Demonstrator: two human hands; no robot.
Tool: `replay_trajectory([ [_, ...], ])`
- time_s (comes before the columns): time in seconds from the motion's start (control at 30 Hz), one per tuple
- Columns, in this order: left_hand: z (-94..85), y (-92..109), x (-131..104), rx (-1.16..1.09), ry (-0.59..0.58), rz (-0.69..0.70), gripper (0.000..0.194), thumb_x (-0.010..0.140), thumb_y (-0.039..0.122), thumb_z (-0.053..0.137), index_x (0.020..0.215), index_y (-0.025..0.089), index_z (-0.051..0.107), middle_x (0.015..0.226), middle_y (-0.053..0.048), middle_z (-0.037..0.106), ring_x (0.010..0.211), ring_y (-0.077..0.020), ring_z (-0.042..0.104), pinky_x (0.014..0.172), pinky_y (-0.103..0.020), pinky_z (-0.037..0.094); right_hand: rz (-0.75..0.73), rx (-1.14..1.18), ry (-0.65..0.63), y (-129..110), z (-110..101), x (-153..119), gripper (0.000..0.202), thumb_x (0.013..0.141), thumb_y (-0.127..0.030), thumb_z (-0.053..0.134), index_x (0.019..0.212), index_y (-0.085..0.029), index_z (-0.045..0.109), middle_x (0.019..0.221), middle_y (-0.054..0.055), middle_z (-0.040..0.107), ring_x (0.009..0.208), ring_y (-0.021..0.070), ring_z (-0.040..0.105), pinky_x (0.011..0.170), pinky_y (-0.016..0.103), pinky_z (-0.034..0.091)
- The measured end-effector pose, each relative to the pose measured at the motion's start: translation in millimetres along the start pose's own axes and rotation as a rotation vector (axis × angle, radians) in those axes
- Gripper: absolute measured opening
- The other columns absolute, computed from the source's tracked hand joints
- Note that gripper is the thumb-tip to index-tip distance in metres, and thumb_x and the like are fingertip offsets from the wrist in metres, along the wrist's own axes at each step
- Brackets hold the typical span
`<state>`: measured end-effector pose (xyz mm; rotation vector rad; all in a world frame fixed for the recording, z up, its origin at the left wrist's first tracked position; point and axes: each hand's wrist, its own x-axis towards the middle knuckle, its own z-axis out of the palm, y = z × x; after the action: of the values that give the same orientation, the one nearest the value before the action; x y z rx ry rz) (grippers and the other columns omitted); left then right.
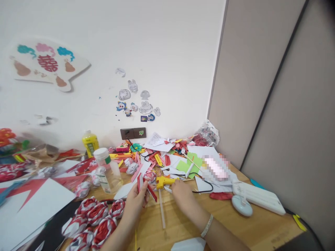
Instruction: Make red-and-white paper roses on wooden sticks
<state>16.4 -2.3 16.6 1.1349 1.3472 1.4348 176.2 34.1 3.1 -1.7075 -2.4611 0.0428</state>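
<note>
Folded red-and-white paper strips point(140, 181) are pinched in my left hand point(135, 199), held up above the wooden desk. The fingers of my right hand point(181, 192) are closed at the handle end of a yellow hot glue gun point(164, 181). A translucent glue stick point(162, 211) sticks out of the gun on the near side. The gun lies just right of the folded paper, with a small gap between them. Part of the gun's handle is hidden by my right fingers. Behind my left hand lies a crumpled red-and-white paper piece point(149, 175).
Several rolled red-and-white paper flowers point(97, 213) lie left of my forearm. A clear jar point(106, 179) and a yellow bottle point(90, 143) stand behind. Paper scraps cover the back. A mouse point(242, 205) and a white power strip point(261, 197) lie right. A black cord point(209, 190) runs behind my right hand.
</note>
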Motion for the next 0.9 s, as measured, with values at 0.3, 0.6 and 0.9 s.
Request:
replay_trajectory([
  [0.3,3.6,-5,0,-0.021,-0.051,-0.017,0.052,0.061,0.066,0.056,0.071,0.015,0.057,0.032,0.009,0.042,0.028,-0.0063,0.03,0.033,-0.019,0.022,-0.188,0.623,0.337,7,-19,-9,0.02,0.086,-0.015,0.048,0.098,-0.02,0.063,0.09,0.004,0.066,0.084,0.016,0.061,0.072,0.023,0.043],
  [0.6,4.1,-3,-3,-0.035,-0.126,0.027,0.045,0.065,0.061,0.056,0.066,0.016,0.053,0.03,0.009,0.042,0.027,-0.0058,0.031,0.034,-0.018,0.022,-0.385,0.887,0.523,-23,-2,-19,0.032,0.09,-0.015,0.04,0.116,-0.02,0.059,0.084,0.004,0.054,0.079,0.0155,0.053,0.072,0.027,0.044],
  [0.9,5.1,-4,-6,-0.068,-0.024,0.099,0.044,0.066,0.055,0.061,0.087,0.02,0.046,0.036,0.013,0.042,0.031,-0.0068,0.033,0.033,-0.017,0.025,-0.438,0.915,0.47,-35,7,-24,0.034,0.087,-0.01,0.042,0.115,-0.022,0.059,0.085,0.004,0.055,0.078,0.0157,0.053,0.069,0.026,0.044],
])
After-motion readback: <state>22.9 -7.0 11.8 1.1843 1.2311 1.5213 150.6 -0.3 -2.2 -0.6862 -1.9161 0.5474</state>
